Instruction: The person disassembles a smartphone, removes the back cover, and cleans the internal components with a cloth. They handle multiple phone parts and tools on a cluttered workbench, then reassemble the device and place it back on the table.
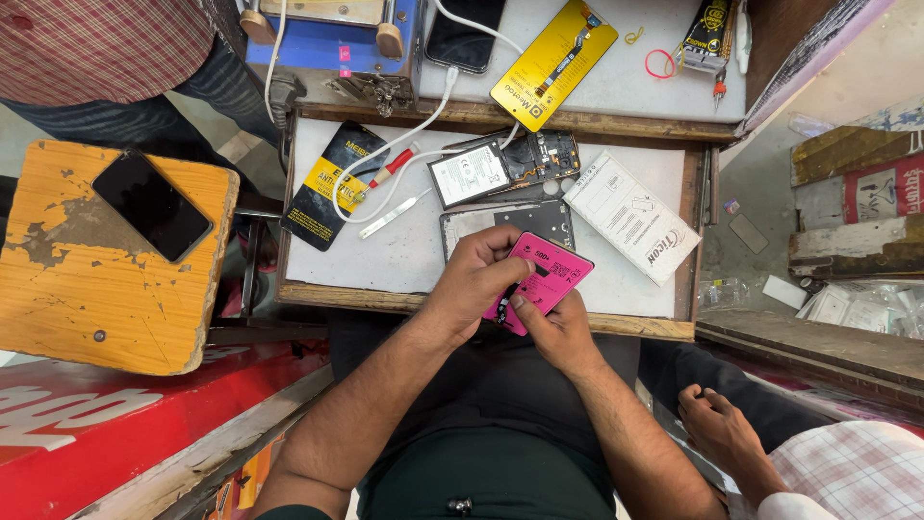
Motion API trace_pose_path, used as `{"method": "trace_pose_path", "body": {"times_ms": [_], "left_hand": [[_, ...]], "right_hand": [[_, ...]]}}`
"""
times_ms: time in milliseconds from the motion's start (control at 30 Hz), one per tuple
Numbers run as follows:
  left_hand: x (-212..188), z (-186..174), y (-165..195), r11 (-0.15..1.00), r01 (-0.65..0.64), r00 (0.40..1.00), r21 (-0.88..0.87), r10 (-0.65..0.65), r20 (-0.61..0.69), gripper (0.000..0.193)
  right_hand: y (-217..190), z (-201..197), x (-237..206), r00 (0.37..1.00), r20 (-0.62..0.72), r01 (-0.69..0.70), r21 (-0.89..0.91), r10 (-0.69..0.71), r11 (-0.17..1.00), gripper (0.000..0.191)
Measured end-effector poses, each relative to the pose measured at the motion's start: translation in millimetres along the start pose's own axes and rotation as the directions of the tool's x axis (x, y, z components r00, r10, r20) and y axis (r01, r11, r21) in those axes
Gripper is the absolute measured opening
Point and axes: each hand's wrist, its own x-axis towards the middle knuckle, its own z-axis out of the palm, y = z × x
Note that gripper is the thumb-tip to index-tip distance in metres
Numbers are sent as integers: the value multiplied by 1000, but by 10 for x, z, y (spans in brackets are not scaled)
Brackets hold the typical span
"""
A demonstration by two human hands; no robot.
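Above near edge of table, over lap: pink flat pack held between both hands. Left hand clenched on its left side, thumb on top; right hand pinched at lower edge. Judged light, thin, bendable, glossy, so slippery; best gripped by edges. Opened phone and white box lie beyond.

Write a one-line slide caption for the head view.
Both hands, left hand and right hand, grip a flat pink rectangular pack over the white-topped wooden workbench.
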Motion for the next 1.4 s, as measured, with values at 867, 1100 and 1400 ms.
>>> {"method": "trace_pose_path", "body": {"times_ms": [867, 1100, 1400], "left_hand": [[27, 38, 12, 1000, 0, 1000, 19, 0, 6, 11], [56, 18, 36, 999, 5, 1000, -39, -5, 24, 10], [62, 18, 38, 1000, 3, 1000, 28, -4, 25, 7]], "right_hand": [[101, -30, -7, 1000, -21, -3, 33, 4, 999, 14], [104, -30, 5, 1000, -3, 2, 17, -2, 1000, 13], [135, -33, 10, 999, 9, 43, 34, -43, 998, 11]]}}
